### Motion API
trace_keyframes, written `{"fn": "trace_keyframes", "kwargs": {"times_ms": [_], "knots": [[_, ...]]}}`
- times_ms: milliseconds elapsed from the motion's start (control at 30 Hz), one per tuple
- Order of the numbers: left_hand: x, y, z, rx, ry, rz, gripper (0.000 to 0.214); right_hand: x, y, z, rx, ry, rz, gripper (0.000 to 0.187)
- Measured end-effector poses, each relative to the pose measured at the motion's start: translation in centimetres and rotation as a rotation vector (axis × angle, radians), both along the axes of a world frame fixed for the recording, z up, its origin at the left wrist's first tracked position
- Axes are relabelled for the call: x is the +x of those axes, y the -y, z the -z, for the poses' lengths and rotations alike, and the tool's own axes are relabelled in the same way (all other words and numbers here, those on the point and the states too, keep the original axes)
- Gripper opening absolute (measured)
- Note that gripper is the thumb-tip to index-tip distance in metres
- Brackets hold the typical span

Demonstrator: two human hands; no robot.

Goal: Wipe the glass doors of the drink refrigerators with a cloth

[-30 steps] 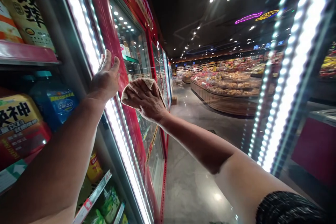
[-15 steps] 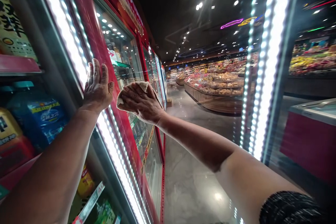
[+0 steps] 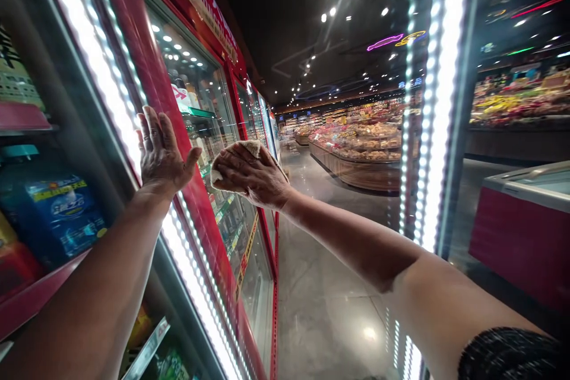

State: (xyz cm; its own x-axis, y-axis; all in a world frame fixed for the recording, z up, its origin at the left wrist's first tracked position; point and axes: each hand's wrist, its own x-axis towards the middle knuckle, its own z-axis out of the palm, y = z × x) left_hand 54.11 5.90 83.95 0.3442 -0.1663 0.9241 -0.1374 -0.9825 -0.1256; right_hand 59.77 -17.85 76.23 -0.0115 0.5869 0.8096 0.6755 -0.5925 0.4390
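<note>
The left hand (image 3: 161,151) lies flat with its grip released, fingers spread against the red door frame (image 3: 178,130). At its 3 o'clock, the right hand (image 3: 253,175) presses a beige cloth (image 3: 243,148) against the glass door (image 3: 209,130), its grip spread over the cloth. The hand hides most of the cloth.

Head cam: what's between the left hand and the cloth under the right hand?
Only the red door frame of the cooler. The left hand lies flat on the frame's lit edge; the right hand presses the cloth just past its glass side.
</note>
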Motion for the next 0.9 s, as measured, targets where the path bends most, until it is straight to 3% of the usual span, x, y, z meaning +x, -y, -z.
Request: {"fn": "trace_keyframes", "kwargs": {"times_ms": [233, 433, 633, 833, 900], "knots": [[0.5, 0.8, 0.5, -0.103, 0.017, 0.064, 0.105, 0.7, 2.0, -0.7, 0.157, -0.008, 0.062, 0.061], [0.8, 0.6, 0.6, -0.085, 0.063, 0.024, 0.107, 1.3, 3.9, 0.0, 0.058, 0.02, 0.038, 0.056], [0.4, 1.3, 1.0, -0.115, 0.053, 0.002, 0.098, 1.0, 4.8, -0.3, 0.131, -0.046, 0.106, 0.06], [0.6, 1.6, 1.0, -0.124, 0.074, -0.011, 0.099, 1.5, 6.3, 1.5, -0.001, -0.012, 0.066, 0.062], [0.7, 1.6, 1.1, -0.112, 0.086, -0.027, 0.1, 1.9, 7.2, 1.9, 0.025, 0.009, 0.062, 0.06]]}}
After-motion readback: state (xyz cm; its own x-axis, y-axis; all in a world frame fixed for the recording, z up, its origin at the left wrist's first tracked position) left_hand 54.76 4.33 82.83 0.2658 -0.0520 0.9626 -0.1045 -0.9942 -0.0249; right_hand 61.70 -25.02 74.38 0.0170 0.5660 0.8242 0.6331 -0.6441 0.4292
